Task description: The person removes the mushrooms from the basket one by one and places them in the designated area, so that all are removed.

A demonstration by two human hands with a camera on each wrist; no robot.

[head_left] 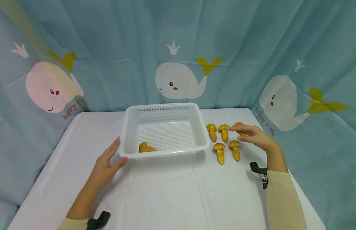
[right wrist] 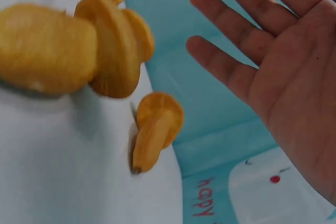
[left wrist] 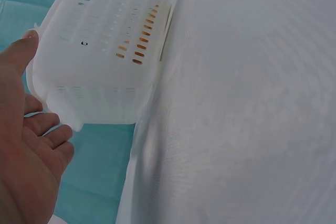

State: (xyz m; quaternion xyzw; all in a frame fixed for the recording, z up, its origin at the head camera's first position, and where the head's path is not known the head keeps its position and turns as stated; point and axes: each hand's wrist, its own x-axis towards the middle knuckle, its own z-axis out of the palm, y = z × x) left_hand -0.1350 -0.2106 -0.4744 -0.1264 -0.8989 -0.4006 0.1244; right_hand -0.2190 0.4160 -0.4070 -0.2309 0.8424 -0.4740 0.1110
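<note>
A white plastic basket (head_left: pixel 163 155) with slotted sides sits toward the back of the table. Inside it, by the front wall, lies a yellow mushroom (head_left: pixel 146 148). At the basket's left front corner is my left hand (head_left: pixel 104 166), thumb and fingertips spread right at the rim. To the right of the basket, several yellow mushrooms (head_left: pixel 220 153) lie in two rows, stems toward me. My right hand (head_left: pixel 254 136) hovers over the back right mushroom (head_left: pixel 238 123) and partly hides it in the head view. The right wrist view shows its palm bare and fingers extended.
A white cloth (head_left: pixel 163 191) covers the table. Blue curtains (head_left: pixel 123 83) with whale prints hang behind it and along both sides. Each wrist wears a black camera mount, such as the one (head_left: pixel 98 220) on the left.
</note>
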